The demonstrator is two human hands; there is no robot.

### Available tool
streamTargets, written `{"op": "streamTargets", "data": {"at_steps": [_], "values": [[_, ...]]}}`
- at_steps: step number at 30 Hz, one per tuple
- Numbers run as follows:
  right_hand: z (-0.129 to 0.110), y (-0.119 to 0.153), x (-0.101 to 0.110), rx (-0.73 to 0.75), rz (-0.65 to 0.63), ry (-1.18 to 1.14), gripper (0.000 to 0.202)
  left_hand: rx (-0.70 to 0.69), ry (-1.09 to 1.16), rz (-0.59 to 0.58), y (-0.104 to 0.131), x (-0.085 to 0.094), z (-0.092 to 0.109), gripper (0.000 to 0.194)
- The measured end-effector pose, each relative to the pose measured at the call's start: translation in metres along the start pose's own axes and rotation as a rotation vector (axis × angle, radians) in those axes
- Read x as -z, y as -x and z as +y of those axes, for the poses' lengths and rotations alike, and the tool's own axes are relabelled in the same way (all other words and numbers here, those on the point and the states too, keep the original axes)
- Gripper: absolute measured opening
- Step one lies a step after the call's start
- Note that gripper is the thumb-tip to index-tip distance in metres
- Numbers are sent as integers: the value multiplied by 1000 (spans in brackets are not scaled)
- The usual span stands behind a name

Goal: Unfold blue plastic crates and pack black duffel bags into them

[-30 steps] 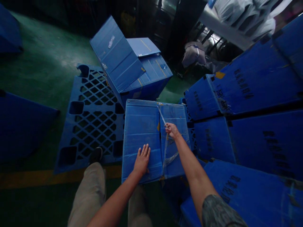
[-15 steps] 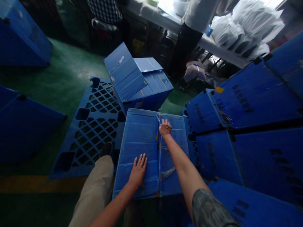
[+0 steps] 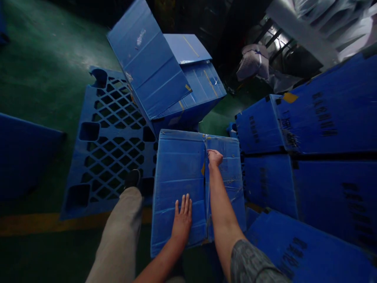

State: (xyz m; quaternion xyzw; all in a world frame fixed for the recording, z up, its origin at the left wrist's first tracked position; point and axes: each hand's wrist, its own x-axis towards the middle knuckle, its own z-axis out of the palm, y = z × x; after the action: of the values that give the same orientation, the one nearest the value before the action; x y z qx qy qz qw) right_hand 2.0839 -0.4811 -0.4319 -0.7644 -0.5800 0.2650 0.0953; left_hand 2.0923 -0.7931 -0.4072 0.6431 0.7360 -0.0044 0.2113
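Head view, the only 1 you've got: your left hand [image 3: 182,220] is lying flat, fingers spread and open, on the near left flap of the closed blue box [image 3: 179,173] right in front of you. Your right hand [image 3: 215,157] is further out, sitting on the centre seam [image 3: 205,184] near the far end of the lid, fingers curled in. Looks like it's pinching or pressing something at the seam, but I honestly can't tell whether there's tape in that grip or just the flap edge.

The box sits on the floor between the blue pallet [image 3: 108,137] on your left and the stack of blue crates [image 3: 324,149] on your right, touching or nearly touching both. Your left leg [image 3: 118,239] is planted at the pallet's near edge. Behind the box there's another blue box [image 3: 194,90] with 1 big flap [image 3: 147,59] standing up, so that 1 is open.

Progress-wise, my read: both flaps of your box are down and meet at the seam, and there's glossy clear tape showing along it, wrinkly toward the near end. So the seam work looks mostly along, with the far end under your right hand being the bit in hand. The open box behind hasn't been closed.
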Motion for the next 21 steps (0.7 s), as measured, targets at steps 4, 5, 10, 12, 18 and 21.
{"op": "streamTargets", "data": {"at_steps": [4, 5, 10, 12, 18, 21], "values": [[-4, -8, 12, -8, -185, -57, 37, 12, 6, -22, -1, 4, 0, 63], [-7, -8, 16, 11, -230, -64, 34, 14, 11, -35, -2, 6, 0, 63], [-25, 1, 28, 185, -307, 7, 35, 1, 62, -63, -3, 14, -3, 63], [-30, 5, 26, 257, -244, 63, 41, -29, 66, -77, -4, 13, -7, 66], [-41, 4, 21, 698, -62, 678, 48, -96, 105, -200, -6, 17, -16, 91], [-48, -2, 13, 809, -106, 742, 49, -78, 62, -187, -6, 21, -11, 82]]}}
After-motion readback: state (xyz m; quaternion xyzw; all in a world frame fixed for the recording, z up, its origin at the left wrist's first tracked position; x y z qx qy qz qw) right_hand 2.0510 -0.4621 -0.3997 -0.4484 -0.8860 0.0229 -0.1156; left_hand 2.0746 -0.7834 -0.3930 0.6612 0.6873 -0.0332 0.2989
